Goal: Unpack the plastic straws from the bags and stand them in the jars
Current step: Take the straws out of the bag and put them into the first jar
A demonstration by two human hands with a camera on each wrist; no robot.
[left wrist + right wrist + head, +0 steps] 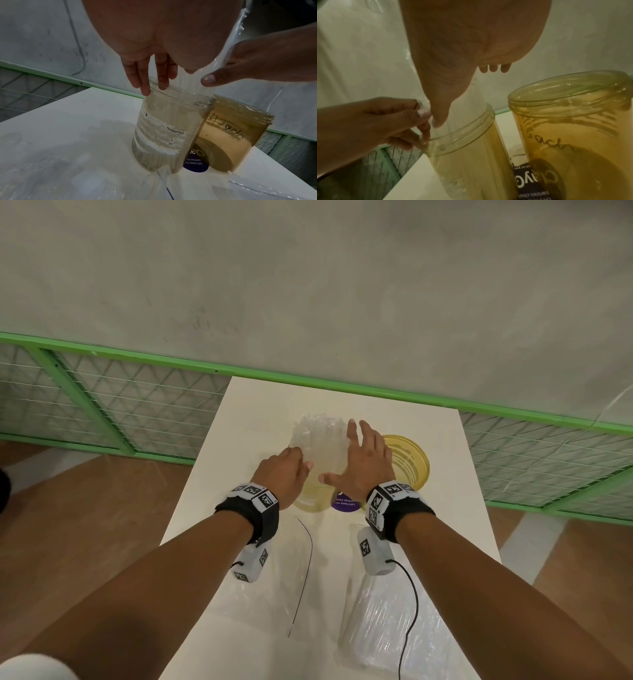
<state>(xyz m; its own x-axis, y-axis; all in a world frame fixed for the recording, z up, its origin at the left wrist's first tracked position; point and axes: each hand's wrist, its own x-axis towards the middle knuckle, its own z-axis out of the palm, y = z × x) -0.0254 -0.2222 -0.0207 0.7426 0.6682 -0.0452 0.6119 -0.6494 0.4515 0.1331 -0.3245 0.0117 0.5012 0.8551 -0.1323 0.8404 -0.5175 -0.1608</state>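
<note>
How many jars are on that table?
2. The clear jar stands under both hands with a bundle of straws in it; the amber jar stands empty right beside it, on the person's right. The arms may hide others.

The straws (pixel 318 436) fill the mouth of the left jar (pixel 171 129), with both hands close around them, while the amber jar (pixel 409 462) just to its right stands open-mouthed, a bag (pixel 390 625) lies near right, and bare table (pixel 260 402) runs along the far edge.
</note>
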